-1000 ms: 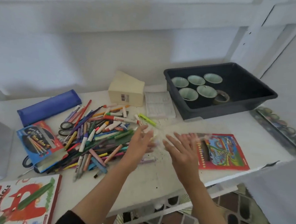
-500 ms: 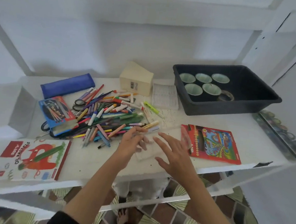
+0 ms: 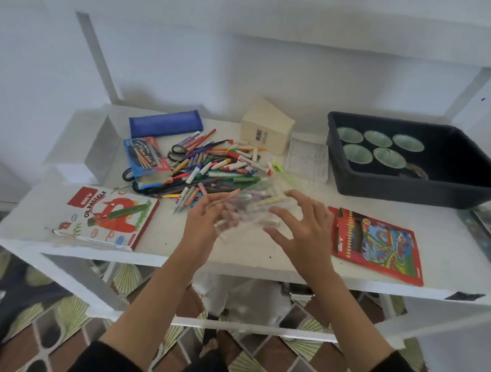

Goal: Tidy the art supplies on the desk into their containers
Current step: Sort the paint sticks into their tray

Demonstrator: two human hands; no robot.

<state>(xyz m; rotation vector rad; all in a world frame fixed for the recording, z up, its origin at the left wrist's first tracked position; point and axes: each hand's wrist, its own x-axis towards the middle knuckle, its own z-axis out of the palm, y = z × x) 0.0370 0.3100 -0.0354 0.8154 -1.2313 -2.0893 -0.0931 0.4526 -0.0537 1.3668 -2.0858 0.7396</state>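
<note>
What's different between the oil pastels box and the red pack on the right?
The pastels box is mostly white with a red figure; the red pack is red with a rainbow swirl. The pastels box lies at the desk's left, the red pack at its right. Both lie flat near the front edge.

The desk (image 3: 251, 251) is matt, the pastel box (image 3: 105, 218) glossy card, the tub (image 3: 412, 192) seemingly smooth plastic.

"OIL PASTELS" runs in dark capitals across the white-and-red box (image 3: 107, 218) at eight o'clock on the surface. A barcode label sits on the cream box (image 3: 267, 126) at twelve o'clock, its digits unreadable. Lettering on the red pack (image 3: 376, 244) at three o'clock is too blurred to read.
</note>
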